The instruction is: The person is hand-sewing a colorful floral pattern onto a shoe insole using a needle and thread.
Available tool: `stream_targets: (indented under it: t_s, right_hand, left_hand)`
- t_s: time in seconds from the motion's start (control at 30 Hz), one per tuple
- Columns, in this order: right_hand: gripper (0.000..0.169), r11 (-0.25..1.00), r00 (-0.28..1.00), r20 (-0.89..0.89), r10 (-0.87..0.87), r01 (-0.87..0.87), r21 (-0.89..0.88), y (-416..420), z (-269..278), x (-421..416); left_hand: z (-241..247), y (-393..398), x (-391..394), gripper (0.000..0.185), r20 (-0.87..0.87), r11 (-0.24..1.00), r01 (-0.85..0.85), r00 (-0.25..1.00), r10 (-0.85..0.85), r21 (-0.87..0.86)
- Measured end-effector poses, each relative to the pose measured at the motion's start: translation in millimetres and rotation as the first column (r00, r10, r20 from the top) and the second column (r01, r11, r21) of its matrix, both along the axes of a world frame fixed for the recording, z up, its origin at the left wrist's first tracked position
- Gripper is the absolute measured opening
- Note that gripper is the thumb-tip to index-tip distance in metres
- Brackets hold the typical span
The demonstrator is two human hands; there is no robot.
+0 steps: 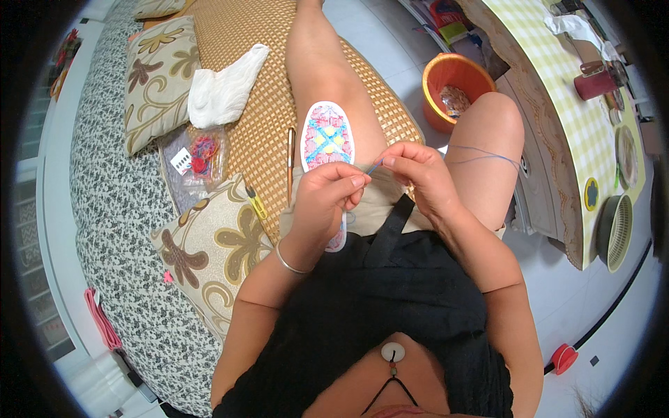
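A blue thread (374, 168) runs between the fingertips of my left hand (334, 190) and my right hand (418, 175), which nearly touch above my lap. Each hand pinches it between thumb and forefinger; whether a needle is there is too small to tell. More of the thread loops over the thigh on the right. Lying on the other thigh is a white insole (328, 133) stitched in pink, blue and yellow, its middle hidden behind my left hand. Beside that leg, on the woven mat, are a pen-like stick (290, 167) and yellow thread snips (256, 202).
Patterned cushions (157, 78), a folded white cloth (225, 89) and a clear bag of coloured thread (204, 157) lie on the sofa to the left. An orange bucket (434, 112) stands on the floor beyond my knee. A table with a checked cloth (554, 94) is at the right.
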State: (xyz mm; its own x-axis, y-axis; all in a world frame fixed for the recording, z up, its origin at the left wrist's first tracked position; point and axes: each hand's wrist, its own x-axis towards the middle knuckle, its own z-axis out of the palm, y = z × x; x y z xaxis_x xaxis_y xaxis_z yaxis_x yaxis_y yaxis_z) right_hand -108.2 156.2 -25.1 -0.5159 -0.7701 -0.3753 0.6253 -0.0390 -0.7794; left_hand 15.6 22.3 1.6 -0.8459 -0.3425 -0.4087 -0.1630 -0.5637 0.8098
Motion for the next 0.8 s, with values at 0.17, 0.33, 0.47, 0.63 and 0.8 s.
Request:
stream_targets:
  t_s: [0.17,0.33,0.47,0.63,0.8]
  right_hand:
    - [0.025,0.992,0.621,-0.783,-0.028,0.114,0.055,3.0,-8.2,-3.0]
    - [0.044,0.981,0.905,-0.406,0.127,-0.176,-0.086,-2.1,9.8,11.0]
    - [0.018,0.965,0.901,-0.346,0.263,-0.241,0.104,-3.0,3.4,12.5]
    - [0.008,0.996,0.964,-0.254,0.072,-0.057,0.065,-0.2,3.2,4.9]
    - [0.009,0.999,0.999,-0.040,-0.016,0.018,0.035,-3.1,8.0,6.3]
  left_hand:
    - [-1.3,-4.5,0.2,0.013,0.015,0.987,-0.019,1.000,0.016,0.159]
    - [-1.7,-4.2,-1.9,0.014,0.043,0.997,0.021,0.999,-0.025,0.079]
    - [5.9,-3.9,-3.5,0.014,0.107,0.991,0.042,0.994,-0.028,-0.129]
    - [1.9,-8.6,1.2,0.013,0.084,0.991,-0.011,0.996,0.022,-0.130]
    - [-0.3,-4.5,1.2,0.012,0.072,1.000,0.008,0.997,-0.008,0.000]
